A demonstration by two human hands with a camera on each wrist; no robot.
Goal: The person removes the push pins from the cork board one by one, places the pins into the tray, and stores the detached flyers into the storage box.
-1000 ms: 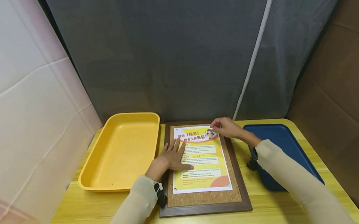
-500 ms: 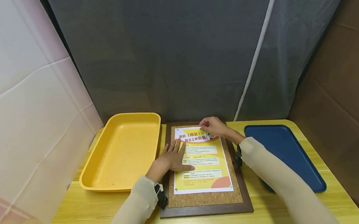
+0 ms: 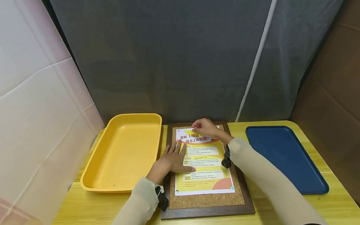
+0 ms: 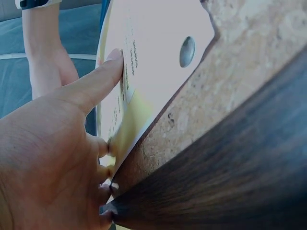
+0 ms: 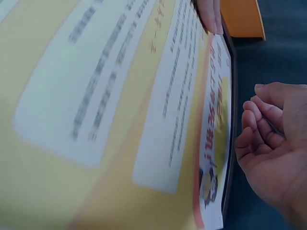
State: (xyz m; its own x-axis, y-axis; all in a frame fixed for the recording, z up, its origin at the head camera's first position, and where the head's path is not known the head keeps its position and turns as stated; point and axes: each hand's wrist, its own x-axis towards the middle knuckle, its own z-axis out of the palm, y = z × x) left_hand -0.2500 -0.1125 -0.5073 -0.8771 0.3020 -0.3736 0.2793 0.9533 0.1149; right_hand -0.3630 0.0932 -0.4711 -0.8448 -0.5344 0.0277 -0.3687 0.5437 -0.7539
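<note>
A yellow-and-white printed poster [image 3: 205, 178] lies on a cork board [image 3: 206, 201] with a dark wooden frame. My left hand [image 3: 173, 159] rests on the poster's left side, fingers spread. At the bottom left corner sits a silver tack [image 4: 187, 51]; a small teal spot [image 3: 232, 188] marks the bottom right corner. Above the poster's top edge is my right hand [image 3: 206, 127], fingers curled and thumb close to the index fingertip. In the right wrist view nothing shows between those fingers [image 5: 259, 122]; a small thing could be hidden there.
A yellow tray [image 3: 93, 165] stands left of the board on the wooden table [image 3: 91, 213]. To the right is a dark blue tray [image 3: 291, 164] with a tiny dark item in it. A grey curtain [image 3: 165, 59] hangs behind.
My right hand has moved left from the poster's top right corner, along its top edge. The blue tray is less covered by the sleeve. My left hand has stayed in place.
</note>
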